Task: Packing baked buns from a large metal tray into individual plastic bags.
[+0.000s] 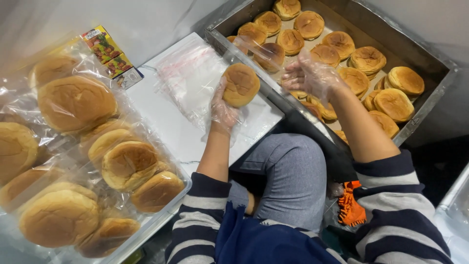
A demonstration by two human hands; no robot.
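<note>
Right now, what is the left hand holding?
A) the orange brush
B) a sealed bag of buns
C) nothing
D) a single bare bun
D: the gloved left hand grips one bare bun above the stack of clear bags, while the right hand hovers with fingers spread over the metal tray of buns.

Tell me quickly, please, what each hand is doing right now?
Left hand: closed on a round golden-brown bun.
Right hand: open, fingers spread, holding nothing, over the buns in the metal baking tray.
</note>
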